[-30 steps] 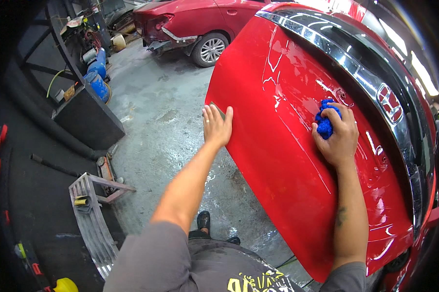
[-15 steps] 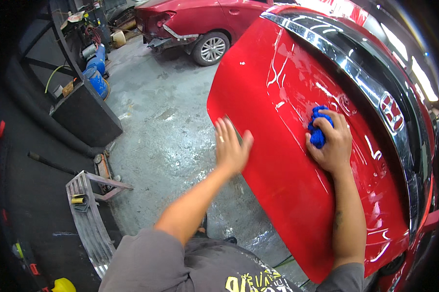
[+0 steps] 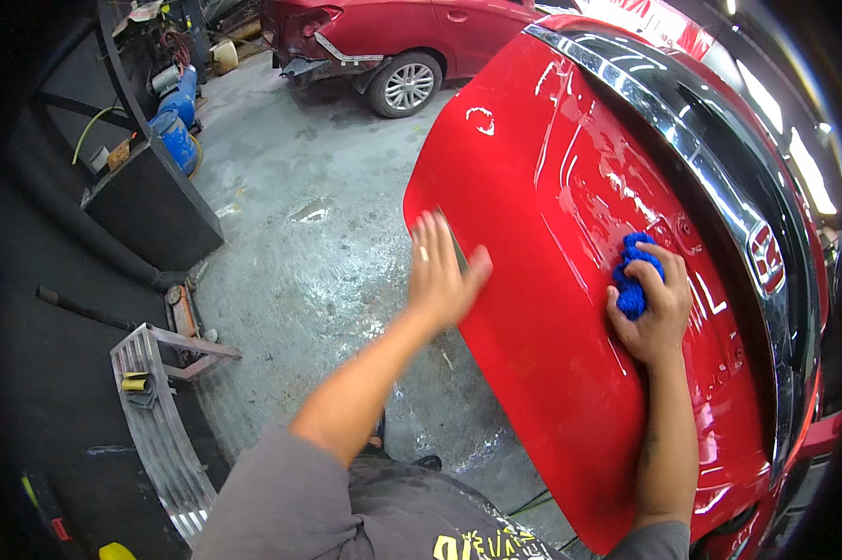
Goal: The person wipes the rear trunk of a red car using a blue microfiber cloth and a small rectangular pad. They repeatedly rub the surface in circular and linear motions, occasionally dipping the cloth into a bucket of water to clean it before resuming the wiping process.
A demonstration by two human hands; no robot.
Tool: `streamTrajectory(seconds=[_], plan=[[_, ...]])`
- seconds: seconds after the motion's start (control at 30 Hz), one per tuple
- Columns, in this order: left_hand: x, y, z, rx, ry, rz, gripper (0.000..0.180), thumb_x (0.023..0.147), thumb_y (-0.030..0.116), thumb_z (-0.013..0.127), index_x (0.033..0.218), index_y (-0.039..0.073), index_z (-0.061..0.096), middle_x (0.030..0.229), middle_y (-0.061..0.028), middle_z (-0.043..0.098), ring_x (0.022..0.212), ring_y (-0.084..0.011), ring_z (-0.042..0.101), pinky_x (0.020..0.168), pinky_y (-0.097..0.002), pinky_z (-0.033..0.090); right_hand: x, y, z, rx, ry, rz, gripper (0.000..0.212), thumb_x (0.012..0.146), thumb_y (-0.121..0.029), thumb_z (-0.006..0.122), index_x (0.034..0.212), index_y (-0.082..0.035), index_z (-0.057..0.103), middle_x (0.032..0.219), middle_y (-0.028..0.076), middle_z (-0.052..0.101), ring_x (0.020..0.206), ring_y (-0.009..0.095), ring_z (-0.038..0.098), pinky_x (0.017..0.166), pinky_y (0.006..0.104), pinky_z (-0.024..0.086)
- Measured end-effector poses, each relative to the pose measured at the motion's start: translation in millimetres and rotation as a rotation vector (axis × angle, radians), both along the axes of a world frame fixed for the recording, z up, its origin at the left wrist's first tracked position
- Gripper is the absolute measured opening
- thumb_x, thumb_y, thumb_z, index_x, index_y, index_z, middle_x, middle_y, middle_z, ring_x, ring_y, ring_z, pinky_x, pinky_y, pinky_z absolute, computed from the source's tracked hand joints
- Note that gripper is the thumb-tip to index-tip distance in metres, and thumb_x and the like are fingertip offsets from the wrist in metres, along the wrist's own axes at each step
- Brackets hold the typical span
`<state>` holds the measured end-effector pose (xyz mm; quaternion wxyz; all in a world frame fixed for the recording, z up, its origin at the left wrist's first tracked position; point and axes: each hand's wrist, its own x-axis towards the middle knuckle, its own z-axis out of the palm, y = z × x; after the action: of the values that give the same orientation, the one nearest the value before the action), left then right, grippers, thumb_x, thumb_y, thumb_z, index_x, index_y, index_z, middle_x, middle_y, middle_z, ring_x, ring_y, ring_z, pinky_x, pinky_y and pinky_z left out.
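A wet red trunk lid (image 3: 524,308) slopes in front of me. At its left edge lies my left hand (image 3: 442,278), fingers stretched and thumb apart, slightly blurred. Under the palm is a thin dark sheet (image 3: 458,250), apparently sandpaper; only its edge shows between thumb and forefinger, pressed to the paint. My right hand (image 3: 656,313) grips a bunched blue cloth (image 3: 632,303) against the wet part of the lid, fingers curled over it. Beyond that hand runs a chrome strip (image 3: 696,168) with an emblem.
A slatted metal stool (image 3: 164,439) stands at the lower left, folded abrasive sheets (image 3: 139,387) on top. Beyond it are a black box-like stand (image 3: 155,210) and a blue drum (image 3: 174,140). Another red car (image 3: 384,37) is parked at the back on the wet grey floor (image 3: 300,233).
The view has shifted slightly. My right hand and the blue cloth appear a little lower and further right in the picture. My left hand stays at the lid's left edge.
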<state>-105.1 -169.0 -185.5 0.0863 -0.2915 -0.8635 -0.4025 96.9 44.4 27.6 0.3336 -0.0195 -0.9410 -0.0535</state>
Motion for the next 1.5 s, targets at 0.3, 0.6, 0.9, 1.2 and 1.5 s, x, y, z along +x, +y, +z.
streamTrajectory(seconds=[0.3, 0.6, 0.9, 1.2, 1.5], plan=[[-105.5, -11.4, 11.7, 0.003, -0.162, 0.000, 0.108, 0.114, 0.069, 0.045, 0.175, -0.014, 0.010, 0.183, -0.0391, 0.011, 0.173, -0.0514, 0.006, 0.141, -0.0578, 0.007, -8.9, -5.1, 2.0, -0.015, -0.002, 0.027, 0.032, 0.073, -0.017, 0.090, 0.100, -0.009, 0.073, 0.130, 0.020, 0.074, 0.115, 0.042, 0.070, 0.095, 0.0533, 0.058], [86.3, -54.2, -24.6, 0.008, 0.086, -0.368, 0.113, 0.108, 0.068, 0.060, 0.175, -0.012, 0.017, 0.182, -0.0410, 0.011, 0.173, -0.0549, 0.003, 0.138, -0.0674, 0.008, -30.1, -20.4, -6.7, 0.048, -0.073, 0.109, 0.032, 0.080, -0.029, 0.091, 0.099, -0.011, 0.074, 0.128, 0.018, 0.074, 0.115, 0.040, 0.071, 0.093, 0.0537, 0.058], [118.9, -33.3, -5.4, -0.046, -0.075, -0.114, 0.107, 0.111, 0.064, 0.056, 0.175, -0.012, 0.017, 0.184, -0.0373, 0.011, 0.174, -0.0502, 0.007, 0.139, -0.0642, 0.008, -192.1, -38.1, 4.6, -0.005, -0.062, -0.125, 0.039, 0.083, -0.036, 0.091, 0.110, -0.015, 0.072, 0.116, 0.012, 0.071, 0.116, 0.036, 0.072, 0.092, 0.0532, 0.062], [27.5, -31.6, -8.9, -0.131, -0.006, 0.010, 0.106, 0.111, 0.070, 0.052, 0.175, -0.009, 0.023, 0.183, -0.0369, 0.018, 0.173, -0.0494, 0.013, 0.139, -0.0626, 0.009, -171.9, -35.4, -22.4, -0.139, 0.044, -0.037, 0.040, 0.081, -0.033, 0.090, 0.113, -0.015, 0.073, 0.111, 0.013, 0.069, 0.110, 0.036, 0.071, 0.090, 0.0535, 0.061], [-113.1, -51.8, -29.0, -0.055, 0.118, -0.364, 0.119, 0.106, 0.073, 0.060, 0.177, -0.009, 0.013, 0.184, -0.0352, 0.014, 0.174, -0.0476, 0.009, 0.140, -0.0604, 0.010, -180.3, -42.2, -18.5, -0.134, 0.111, -0.031, 0.027, 0.083, -0.027, 0.087, 0.101, -0.013, 0.072, 0.106, 0.013, 0.068, 0.103, 0.037, 0.070, 0.087, 0.0509, 0.060]])
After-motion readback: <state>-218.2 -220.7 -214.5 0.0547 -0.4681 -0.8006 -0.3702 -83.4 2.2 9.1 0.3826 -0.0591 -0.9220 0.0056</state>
